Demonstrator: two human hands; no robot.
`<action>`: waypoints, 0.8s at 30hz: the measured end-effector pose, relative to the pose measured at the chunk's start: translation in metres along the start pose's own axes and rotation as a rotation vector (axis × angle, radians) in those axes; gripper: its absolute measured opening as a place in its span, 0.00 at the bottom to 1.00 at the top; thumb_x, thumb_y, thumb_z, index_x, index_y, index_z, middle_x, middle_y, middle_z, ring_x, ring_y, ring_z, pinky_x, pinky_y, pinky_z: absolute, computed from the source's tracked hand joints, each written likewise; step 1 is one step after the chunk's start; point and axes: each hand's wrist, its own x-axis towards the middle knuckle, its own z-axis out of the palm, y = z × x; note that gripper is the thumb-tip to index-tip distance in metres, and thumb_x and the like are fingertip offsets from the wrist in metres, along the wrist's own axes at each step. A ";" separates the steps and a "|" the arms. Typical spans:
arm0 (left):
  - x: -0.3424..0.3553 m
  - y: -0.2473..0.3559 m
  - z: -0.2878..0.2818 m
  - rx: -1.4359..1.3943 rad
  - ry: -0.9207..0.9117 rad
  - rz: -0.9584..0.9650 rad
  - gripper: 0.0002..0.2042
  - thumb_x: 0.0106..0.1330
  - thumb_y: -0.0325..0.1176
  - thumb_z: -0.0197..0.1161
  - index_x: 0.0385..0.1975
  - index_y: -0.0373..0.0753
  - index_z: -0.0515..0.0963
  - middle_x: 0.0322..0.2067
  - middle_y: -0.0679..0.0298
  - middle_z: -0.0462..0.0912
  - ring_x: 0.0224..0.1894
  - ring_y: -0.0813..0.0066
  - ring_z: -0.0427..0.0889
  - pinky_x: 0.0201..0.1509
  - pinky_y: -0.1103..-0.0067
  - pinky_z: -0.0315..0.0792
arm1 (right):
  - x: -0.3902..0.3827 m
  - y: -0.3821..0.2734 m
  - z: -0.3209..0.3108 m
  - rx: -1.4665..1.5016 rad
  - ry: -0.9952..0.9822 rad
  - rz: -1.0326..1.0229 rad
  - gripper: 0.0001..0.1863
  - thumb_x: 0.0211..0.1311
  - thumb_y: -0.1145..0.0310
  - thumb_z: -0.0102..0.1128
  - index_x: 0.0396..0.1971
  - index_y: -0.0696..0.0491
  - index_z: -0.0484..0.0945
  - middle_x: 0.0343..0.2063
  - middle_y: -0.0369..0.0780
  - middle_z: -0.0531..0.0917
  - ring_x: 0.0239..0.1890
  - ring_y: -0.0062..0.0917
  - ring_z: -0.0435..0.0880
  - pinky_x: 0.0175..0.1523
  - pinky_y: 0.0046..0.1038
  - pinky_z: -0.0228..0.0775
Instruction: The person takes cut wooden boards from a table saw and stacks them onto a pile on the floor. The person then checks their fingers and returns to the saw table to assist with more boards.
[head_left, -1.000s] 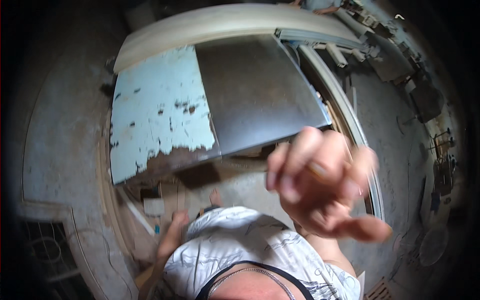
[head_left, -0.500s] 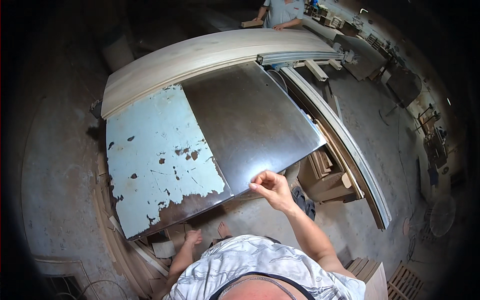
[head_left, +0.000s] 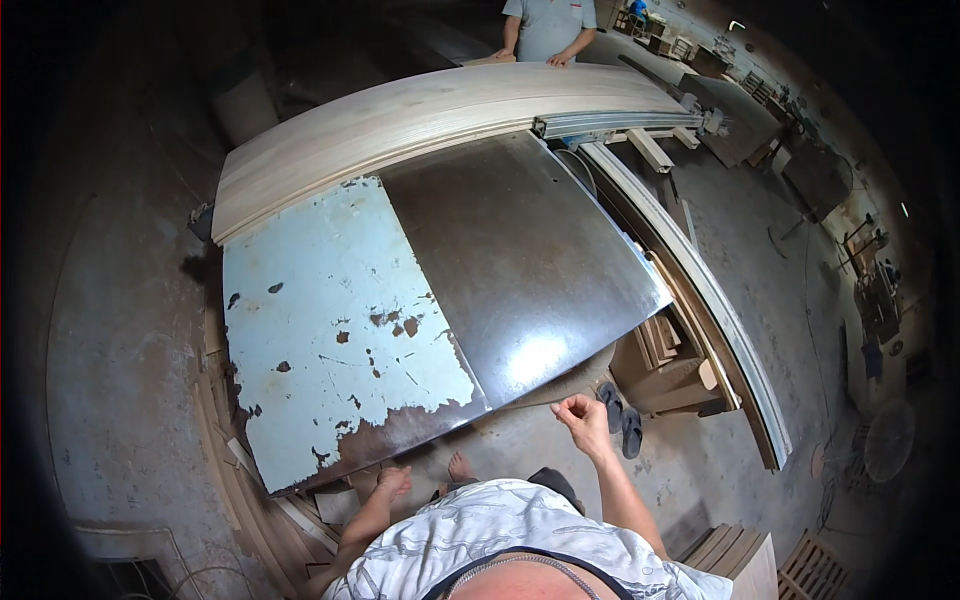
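My right hand [head_left: 584,418] hovers just off the near edge of a large metal table [head_left: 520,260], fingers loosely curled with nothing in them. My left hand [head_left: 392,483] hangs low by my side below the table's near edge, fingers apart and empty. The table top is half dark bare steel and half flaking pale blue paint [head_left: 330,320]. A long wooden board [head_left: 420,110] lies along the table's far side. A person in a grey shirt [head_left: 547,25] stands at the far end with both hands on that board.
A long rail [head_left: 700,290] runs down the table's right side. Stacked wooden pieces [head_left: 665,365] sit under the right corner, and a pair of sandals [head_left: 620,415] lies on the concrete floor. Wood offcuts [head_left: 240,470] lie along the left. Machines and clutter fill the far right.
My right hand dropped from close in front of the camera to the table's near edge. The view swung so the whole table and the person at the far end show.
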 end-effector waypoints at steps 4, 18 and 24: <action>0.004 0.007 0.002 0.009 -0.009 -0.012 0.25 0.71 0.47 0.66 0.57 0.34 0.74 0.47 0.52 0.85 0.44 0.60 0.88 0.43 0.67 0.85 | 0.009 -0.018 0.004 -0.159 -0.062 -0.077 0.13 0.64 0.65 0.72 0.28 0.58 0.82 0.21 0.33 0.82 0.25 0.13 0.76 0.31 0.20 0.68; -0.032 0.015 0.081 -0.143 0.140 -0.076 0.18 0.71 0.47 0.66 0.44 0.35 0.79 0.36 0.57 0.86 0.33 0.64 0.88 0.32 0.69 0.83 | 0.136 -0.032 -0.065 -0.363 -0.208 -0.393 0.17 0.66 0.60 0.70 0.28 0.60 0.83 0.18 0.40 0.79 0.21 0.22 0.75 0.28 0.29 0.70; -0.065 0.044 0.126 -0.229 0.201 -0.040 0.18 0.71 0.45 0.67 0.46 0.35 0.80 0.36 0.59 0.87 0.32 0.68 0.87 0.31 0.73 0.81 | 0.169 -0.018 -0.097 -0.313 -0.331 -0.382 0.18 0.67 0.59 0.69 0.28 0.60 0.82 0.20 0.43 0.81 0.23 0.28 0.77 0.31 0.32 0.71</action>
